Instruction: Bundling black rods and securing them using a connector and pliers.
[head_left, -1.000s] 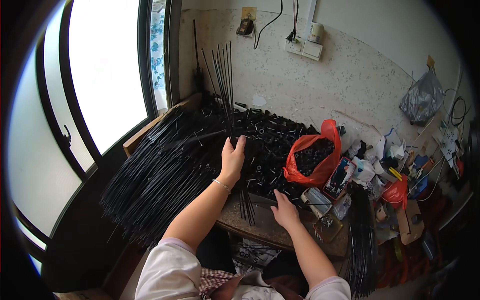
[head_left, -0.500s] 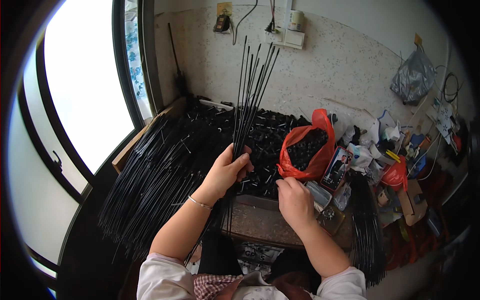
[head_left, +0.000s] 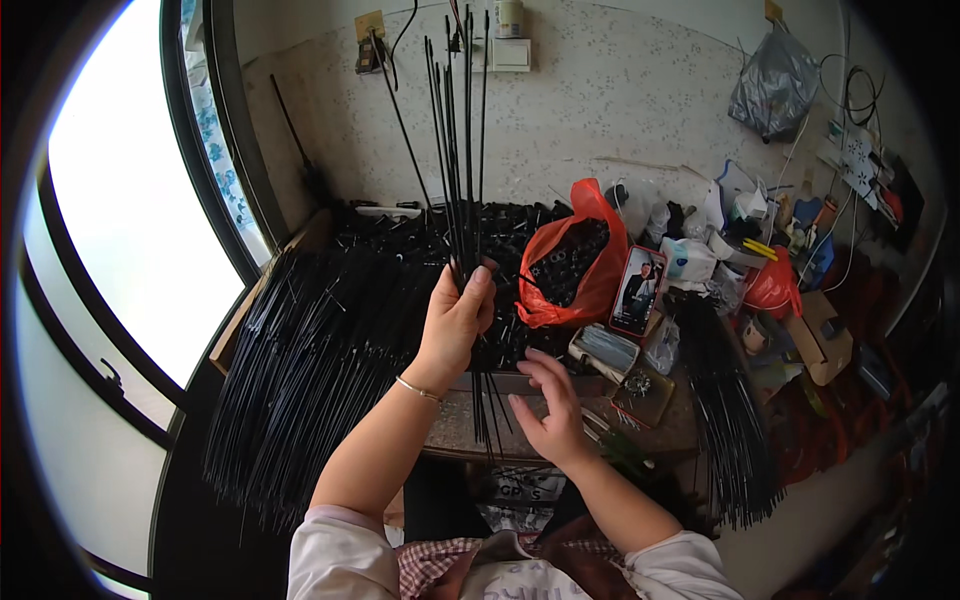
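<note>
My left hand point(head_left: 452, 325) is wrapped round a bunch of thin black rods point(head_left: 458, 190) in front of me. The rods stand nearly upright, their tops fanned apart and their lower ends showing below the fist. To the right of those lower ends is my right hand point(head_left: 556, 412), with thumb and fingers apart and nothing in it. Behind the hands lies a heap of small black parts point(head_left: 500, 225), too cluttered to tell singly. A red plastic bag point(head_left: 534, 268) of black parts sits on the heap's right side.
A thick spread of black rods point(head_left: 290, 390) covers the table's left, and another bundle point(head_left: 738, 430) hangs over its right edge. A phone point(head_left: 638, 290) leans by the bag, near a tray of thin pieces point(head_left: 606, 348) and a small box point(head_left: 645, 392). Clutter fills the far right.
My right hand has moved down and to the left, and its closed fingers have spread. My left hand still grips the rods, which stand more upright. The whole view has shifted.
</note>
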